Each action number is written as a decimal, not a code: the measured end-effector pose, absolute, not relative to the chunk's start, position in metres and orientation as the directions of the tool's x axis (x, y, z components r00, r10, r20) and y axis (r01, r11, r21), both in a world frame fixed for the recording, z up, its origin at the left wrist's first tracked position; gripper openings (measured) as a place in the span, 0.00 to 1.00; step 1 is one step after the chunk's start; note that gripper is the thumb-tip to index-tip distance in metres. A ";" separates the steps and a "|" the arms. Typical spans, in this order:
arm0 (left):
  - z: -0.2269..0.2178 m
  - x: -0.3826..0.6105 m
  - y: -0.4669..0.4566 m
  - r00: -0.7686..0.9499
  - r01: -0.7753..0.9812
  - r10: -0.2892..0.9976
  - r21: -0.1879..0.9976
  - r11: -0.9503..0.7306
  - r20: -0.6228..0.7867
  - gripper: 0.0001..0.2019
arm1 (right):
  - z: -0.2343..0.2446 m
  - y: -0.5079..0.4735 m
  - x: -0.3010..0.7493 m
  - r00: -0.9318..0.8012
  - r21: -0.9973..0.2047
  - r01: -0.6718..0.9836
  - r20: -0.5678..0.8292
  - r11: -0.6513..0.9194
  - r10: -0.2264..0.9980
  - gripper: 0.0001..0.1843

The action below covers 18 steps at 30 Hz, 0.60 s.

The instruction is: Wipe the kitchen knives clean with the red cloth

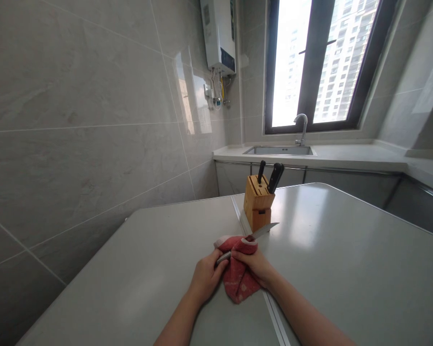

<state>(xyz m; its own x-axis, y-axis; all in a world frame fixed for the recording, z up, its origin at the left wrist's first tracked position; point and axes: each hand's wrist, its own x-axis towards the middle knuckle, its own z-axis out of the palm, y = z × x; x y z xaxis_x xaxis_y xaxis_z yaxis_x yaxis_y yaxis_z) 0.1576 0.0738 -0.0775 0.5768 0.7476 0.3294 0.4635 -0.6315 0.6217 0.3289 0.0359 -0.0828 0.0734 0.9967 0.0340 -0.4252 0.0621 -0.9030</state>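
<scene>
Over the table [159,269], your left hand [207,274] grips the knife [264,230], prob for steadiness. Your right hand [259,265] pinches cloth [240,287] around it.

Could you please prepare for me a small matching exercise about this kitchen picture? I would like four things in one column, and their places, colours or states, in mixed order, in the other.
Things
1. Cloth
2. Knife block
3. Faucet
4. Wall unit

Descriptions
A. Metallic, behind the sink
B. Mostly red, covering part of a knife
C. Mounted high, left of the window
D. Wooden, standing on the table

Right pairs: 1-B, 2-D, 3-A, 4-C
</scene>
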 end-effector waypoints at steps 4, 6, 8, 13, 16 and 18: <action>-0.077 0.158 0.073 0.567 0.464 0.751 0.622 -0.631 0.339 0.13 | -0.082 0.035 0.329 0.084 -0.889 -0.453 0.037 0.071 0.996 0.15; -0.076 0.158 0.073 0.561 0.468 0.754 0.620 -0.630 0.342 0.13 | -0.082 0.035 0.329 0.071 -0.882 -0.465 0.039 0.068 0.997 0.16; -0.076 0.158 0.072 0.560 0.471 0.756 0.619 -0.628 0.341 0.13 | -0.083 0.035 0.330 0.059 -0.880 -0.470 0.047 0.070 0.997 0.17; -0.078 0.157 0.073 0.539 0.481 0.770 0.625 -0.615 0.342 0.14 | -0.086 0.037 0.331 0.092 -0.869 -0.493 -0.006 0.041 0.996 0.17; -0.079 0.157 0.075 0.519 0.472 0.779 0.641 -0.604 0.352 0.15 | -0.086 0.038 0.330 0.092 -0.858 -0.511 -0.001 0.046 0.996 0.18; -0.080 0.157 0.076 0.510 0.462 0.782 0.652 -0.601 0.359 0.15 | -0.087 0.039 0.329 0.084 -0.860 -0.507 0.009 0.051 0.996 0.18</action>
<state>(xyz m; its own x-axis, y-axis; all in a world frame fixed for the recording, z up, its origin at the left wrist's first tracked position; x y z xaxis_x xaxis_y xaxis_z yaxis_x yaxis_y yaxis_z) 0.1567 0.0764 -0.0796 0.5100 0.7816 0.3592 0.4621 -0.6011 0.6520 0.3294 0.0386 -0.0869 0.0844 0.9964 0.0089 -0.5070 0.0506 -0.8605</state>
